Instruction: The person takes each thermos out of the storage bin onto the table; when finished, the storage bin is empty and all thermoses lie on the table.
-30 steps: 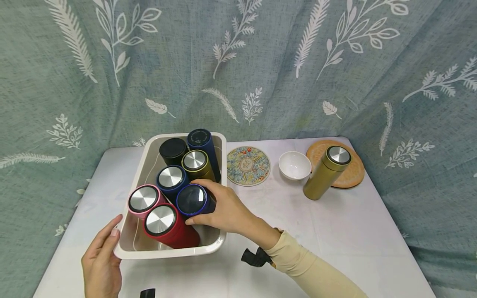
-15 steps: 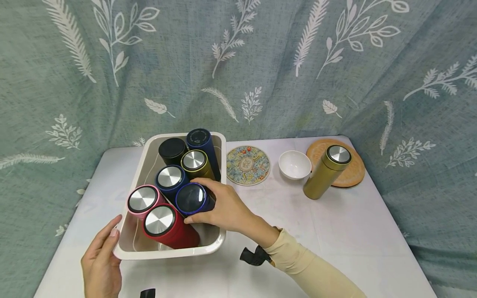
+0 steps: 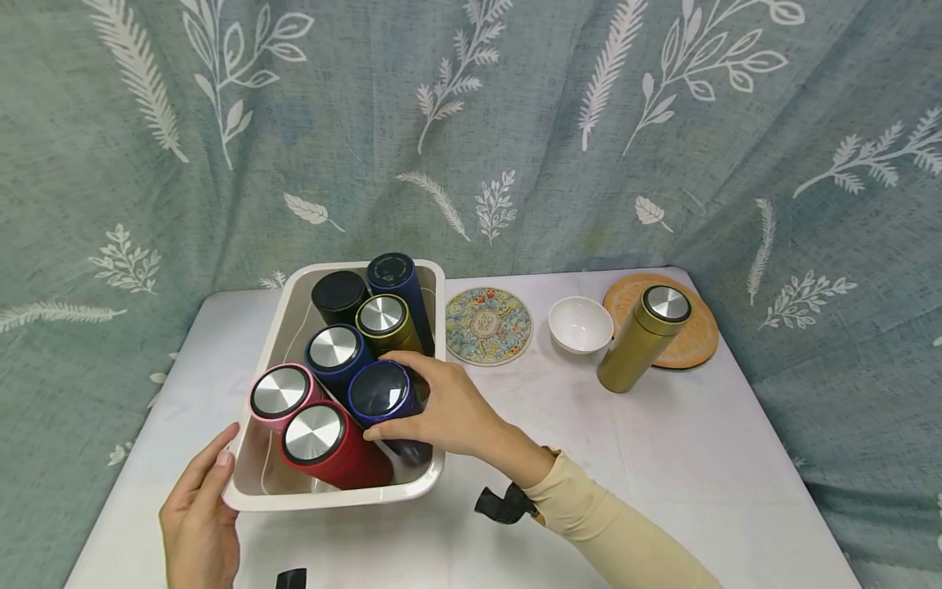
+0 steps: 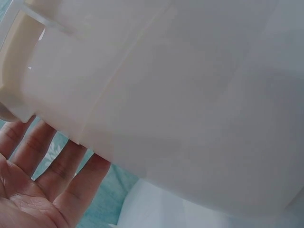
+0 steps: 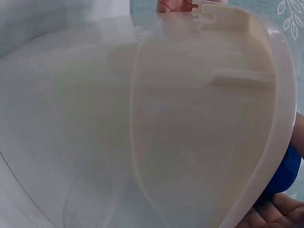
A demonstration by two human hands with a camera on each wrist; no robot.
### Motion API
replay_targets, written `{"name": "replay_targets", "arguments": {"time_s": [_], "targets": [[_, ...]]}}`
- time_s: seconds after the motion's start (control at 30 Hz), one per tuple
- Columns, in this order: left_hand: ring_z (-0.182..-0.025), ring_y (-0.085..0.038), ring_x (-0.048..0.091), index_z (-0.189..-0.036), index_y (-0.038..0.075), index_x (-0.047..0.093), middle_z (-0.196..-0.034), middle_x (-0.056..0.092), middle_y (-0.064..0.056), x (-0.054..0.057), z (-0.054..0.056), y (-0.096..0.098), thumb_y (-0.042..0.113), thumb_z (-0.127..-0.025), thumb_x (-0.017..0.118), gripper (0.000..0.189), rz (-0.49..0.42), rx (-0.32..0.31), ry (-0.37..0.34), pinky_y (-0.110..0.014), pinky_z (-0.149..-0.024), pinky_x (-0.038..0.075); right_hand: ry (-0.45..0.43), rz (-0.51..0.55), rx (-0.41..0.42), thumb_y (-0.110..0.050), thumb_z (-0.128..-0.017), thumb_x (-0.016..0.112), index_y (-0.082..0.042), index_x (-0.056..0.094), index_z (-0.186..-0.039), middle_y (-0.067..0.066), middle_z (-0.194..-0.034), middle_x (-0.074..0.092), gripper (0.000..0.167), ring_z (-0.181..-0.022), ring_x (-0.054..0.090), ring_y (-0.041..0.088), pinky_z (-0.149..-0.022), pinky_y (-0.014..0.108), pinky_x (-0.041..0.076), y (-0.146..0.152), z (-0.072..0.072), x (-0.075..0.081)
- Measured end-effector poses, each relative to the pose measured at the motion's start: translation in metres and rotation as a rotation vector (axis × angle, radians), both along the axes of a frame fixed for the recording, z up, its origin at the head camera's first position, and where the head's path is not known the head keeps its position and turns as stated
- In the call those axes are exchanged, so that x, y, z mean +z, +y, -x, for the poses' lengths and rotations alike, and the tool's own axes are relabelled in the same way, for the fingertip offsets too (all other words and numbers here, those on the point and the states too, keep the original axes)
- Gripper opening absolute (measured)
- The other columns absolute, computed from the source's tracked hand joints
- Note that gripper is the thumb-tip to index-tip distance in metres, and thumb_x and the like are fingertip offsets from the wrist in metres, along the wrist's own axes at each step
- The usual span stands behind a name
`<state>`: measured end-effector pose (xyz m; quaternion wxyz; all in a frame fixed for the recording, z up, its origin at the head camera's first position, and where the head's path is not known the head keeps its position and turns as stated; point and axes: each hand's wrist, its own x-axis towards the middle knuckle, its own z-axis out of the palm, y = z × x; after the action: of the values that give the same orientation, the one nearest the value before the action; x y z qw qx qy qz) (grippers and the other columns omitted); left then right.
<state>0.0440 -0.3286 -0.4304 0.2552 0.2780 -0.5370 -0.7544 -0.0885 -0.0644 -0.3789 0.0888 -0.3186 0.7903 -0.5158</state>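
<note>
In the head view my right hand grips a dark blue thermos with a glossy black top, inside a white plastic bin. Its blue side also shows beyond the bin's rim in the right wrist view. My left hand touches the bin's near left corner from outside. In the left wrist view its fingers lie fairly straight, tips against the outer wall. Beside the held thermos stand a red thermos, a pink thermos and a blue thermos with a steel lid.
Farther back in the bin are a gold thermos, a black-topped one and a tall blue one. Right of it lie a patterned round mat, a white bowl, another gold thermos and an orange round mat.
The held thermos has shifted slightly within the bin; its dark lower body now shows below my right hand, next to the red one. My left hand keeps its place at the bin's corner.
</note>
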Motion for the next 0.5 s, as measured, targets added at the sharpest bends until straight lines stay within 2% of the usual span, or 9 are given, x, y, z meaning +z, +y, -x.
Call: {"name": "replay_targets", "arguments": {"time_s": [0.17,0.4,0.5], "targets": [[-0.123,-0.011,0.059,-0.139,-0.003,0.057,-0.13,0.067,0.002,0.0,0.001,0.001,0.006,-0.1,0.058,0.04,0.008,0.004,0.003,-0.021,-0.074,0.06,-0.005,0.027,-0.012,-0.033,-0.068,0.094,-0.019,0.058,-0.137,0.003,-0.132,0.068,0.08,-0.114,0.067,0.017,-0.1,0.039,0.054,0.001,-0.001,0.003],[-0.12,-0.01,0.062,-0.138,-0.005,0.057,-0.13,0.068,0.001,-0.001,0.001,0.001,0.004,-0.1,0.058,0.039,0.007,0.005,0.019,-0.021,-0.074,0.06,-0.025,0.106,-0.003,-0.028,-0.067,0.095,-0.019,0.058,-0.137,0.003,-0.127,0.07,0.079,-0.11,0.069,0.019,-0.092,0.025,0.055,0.004,-0.002,0.009],[-0.12,-0.01,0.062,-0.138,-0.005,0.057,-0.129,0.068,0.001,-0.001,0.001,0.001,0.004,-0.1,0.058,0.039,0.003,0.008,0.023,-0.022,-0.074,0.06,-0.04,0.135,0.001,-0.027,-0.068,0.095,-0.02,0.058,-0.137,0.002,-0.126,0.071,0.079,-0.107,0.069,0.018,-0.09,0.023,0.055,0.006,-0.004,0.015]]}}
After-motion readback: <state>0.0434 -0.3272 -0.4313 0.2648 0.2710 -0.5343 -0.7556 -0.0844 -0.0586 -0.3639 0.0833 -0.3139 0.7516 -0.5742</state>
